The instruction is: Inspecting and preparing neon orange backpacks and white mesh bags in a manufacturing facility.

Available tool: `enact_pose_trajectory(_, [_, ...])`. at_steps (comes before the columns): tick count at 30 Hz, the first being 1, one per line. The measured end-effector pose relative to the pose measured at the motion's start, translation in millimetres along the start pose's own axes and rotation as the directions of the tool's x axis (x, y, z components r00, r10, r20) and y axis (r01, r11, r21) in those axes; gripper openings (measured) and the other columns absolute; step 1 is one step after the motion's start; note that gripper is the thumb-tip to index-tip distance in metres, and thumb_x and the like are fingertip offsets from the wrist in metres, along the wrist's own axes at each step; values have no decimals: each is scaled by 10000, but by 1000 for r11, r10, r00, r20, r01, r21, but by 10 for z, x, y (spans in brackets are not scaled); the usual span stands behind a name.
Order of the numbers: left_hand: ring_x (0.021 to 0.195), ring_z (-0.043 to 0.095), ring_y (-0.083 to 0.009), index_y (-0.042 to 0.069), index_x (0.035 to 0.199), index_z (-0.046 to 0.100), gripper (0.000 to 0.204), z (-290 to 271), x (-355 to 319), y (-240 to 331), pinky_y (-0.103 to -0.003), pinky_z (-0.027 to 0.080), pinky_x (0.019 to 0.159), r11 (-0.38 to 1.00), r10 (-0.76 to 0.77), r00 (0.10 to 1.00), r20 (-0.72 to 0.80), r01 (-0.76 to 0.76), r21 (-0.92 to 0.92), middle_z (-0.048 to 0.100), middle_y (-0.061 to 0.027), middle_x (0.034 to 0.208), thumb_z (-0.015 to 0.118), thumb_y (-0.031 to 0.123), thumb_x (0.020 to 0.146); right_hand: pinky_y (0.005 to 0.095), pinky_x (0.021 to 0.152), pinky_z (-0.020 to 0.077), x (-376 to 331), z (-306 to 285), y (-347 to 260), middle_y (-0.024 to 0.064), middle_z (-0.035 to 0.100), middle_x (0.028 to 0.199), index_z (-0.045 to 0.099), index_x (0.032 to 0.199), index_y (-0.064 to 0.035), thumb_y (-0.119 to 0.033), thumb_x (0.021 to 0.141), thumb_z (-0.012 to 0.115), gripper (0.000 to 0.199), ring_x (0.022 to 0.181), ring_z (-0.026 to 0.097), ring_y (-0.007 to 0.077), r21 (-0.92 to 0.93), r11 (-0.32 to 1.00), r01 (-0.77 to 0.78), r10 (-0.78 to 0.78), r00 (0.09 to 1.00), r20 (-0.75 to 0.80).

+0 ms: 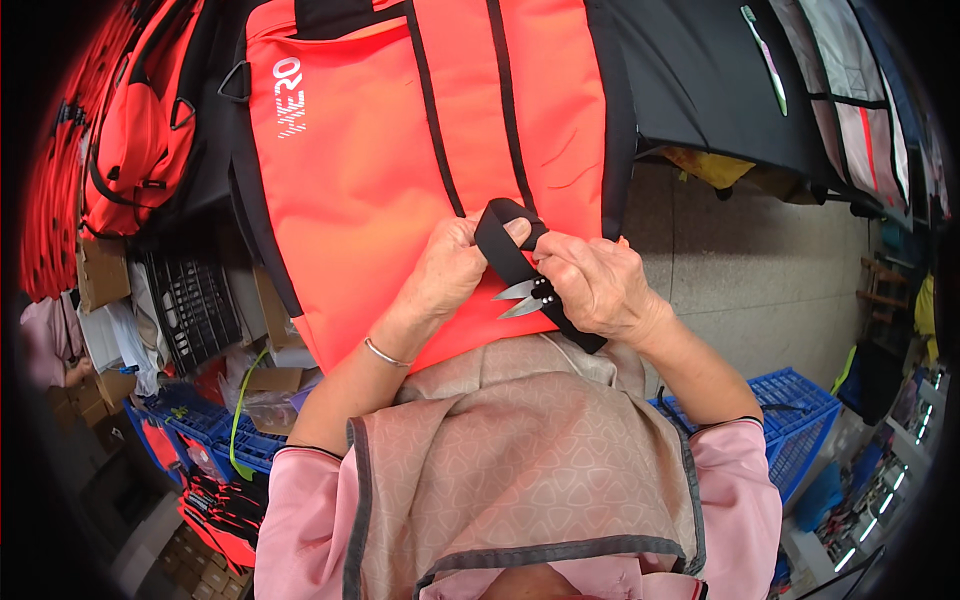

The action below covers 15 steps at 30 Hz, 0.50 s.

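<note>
A large bright orange-red bag [350, 190] with black trim lies in front of me, its near end by my lap. A black webbing strap [505, 258] curls into a loop over it. My left hand [445, 268] pinches the strap at the loop's left side, with a thumb showing inside the loop. My right hand [595, 285] is closed at the loop's other side, gripping the strap. Small thread snips [520, 298] are tucked in that same hand, blades parted and pointing left. The strap's tail hangs below the right hand. Loose dark threads lie on the bag's right part.
The black-covered table [700, 90] carries a toothbrush [765, 60] at the right. More orange-red bags [140, 150] are stacked at the left. Blue plastic crates [800, 420] stand low on both sides. A black crate [195, 310] and cardboard boxes are at the left.
</note>
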<state>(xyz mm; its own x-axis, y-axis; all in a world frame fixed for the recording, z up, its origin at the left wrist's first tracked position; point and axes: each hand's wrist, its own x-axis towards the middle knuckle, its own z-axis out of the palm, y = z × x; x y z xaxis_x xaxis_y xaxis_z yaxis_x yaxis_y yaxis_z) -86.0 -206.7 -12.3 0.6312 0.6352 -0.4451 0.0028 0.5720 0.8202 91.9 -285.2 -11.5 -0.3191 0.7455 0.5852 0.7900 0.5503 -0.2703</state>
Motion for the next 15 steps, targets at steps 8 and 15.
enact_pose_trajectory(8, [819,583,-55,22,986,713,247,6,21,-31,-222,459,773,1000,-17,1000,-24,17,-10,681,21,891,661,259,938,286,553,488,-45,-61,-1,100,608,838,503,842,-41,-25,791,634,141,675,632,216,184,953,-240,199,956,217])
enact_pose_trajectory(15, [930,574,-97,-21,995,699,286,50,-23,-179,-260,450,844,944,228,972,-51,-208,256,681,-26,967,641,256,954,288,636,500,-220,-398,-134,35,624,838,589,905,-1,-54,845,739,169,770,602,94,600,166,-783,765,486,422])
